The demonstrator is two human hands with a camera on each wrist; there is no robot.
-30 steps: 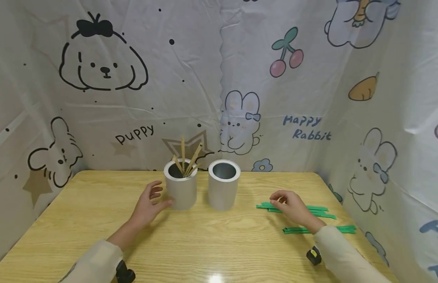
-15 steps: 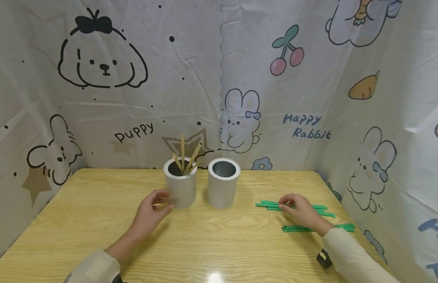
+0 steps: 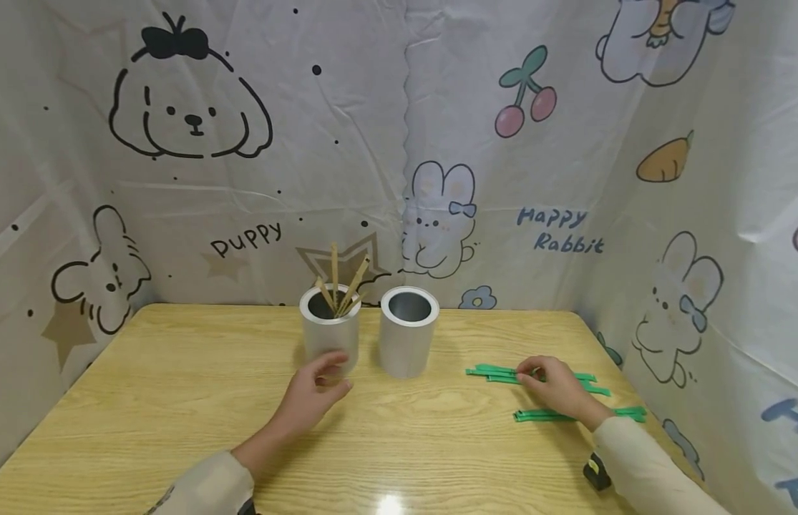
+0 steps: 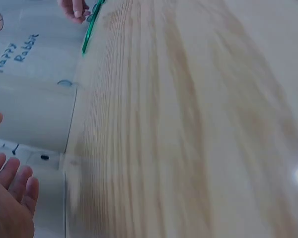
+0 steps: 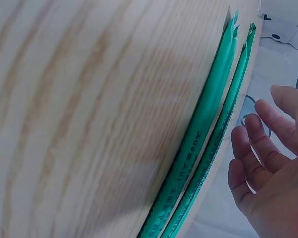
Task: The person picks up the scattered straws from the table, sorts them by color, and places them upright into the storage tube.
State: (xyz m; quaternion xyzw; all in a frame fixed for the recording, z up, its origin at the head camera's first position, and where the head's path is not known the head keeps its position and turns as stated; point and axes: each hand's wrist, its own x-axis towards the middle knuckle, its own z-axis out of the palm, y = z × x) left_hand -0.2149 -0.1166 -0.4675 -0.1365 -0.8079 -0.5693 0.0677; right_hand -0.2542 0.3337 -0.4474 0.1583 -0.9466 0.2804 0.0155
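Note:
My left hand [image 3: 313, 395], fingers loosely bent, is in front of the left white cup [image 3: 321, 340] and overlaps its lower part in the head view. Thin wooden sticks [image 3: 348, 286] stand in that cup. Over the back group of long, slim green wrapped packets [image 3: 495, 373] on the right is my right hand [image 3: 556, 390]. Its fingers are relaxed and apart in the right wrist view, with nothing between them, beside green packets [image 5: 203, 134] printed with dark characters. Another green bundle [image 3: 534, 415] lies nearer me, partly hidden by the right wrist.
A second white cup [image 3: 406, 343] stands upright just right of the first, its dark inside showing. Both are near the back of the wooden table [image 3: 399, 443]. A cloth with cartoon prints [image 3: 347, 143] hangs behind the table and along its sides.
My left hand has come from the left side of the stick-filled cup to its front, moving right and nearer me. The right hand has shifted slightly right over the green packets.

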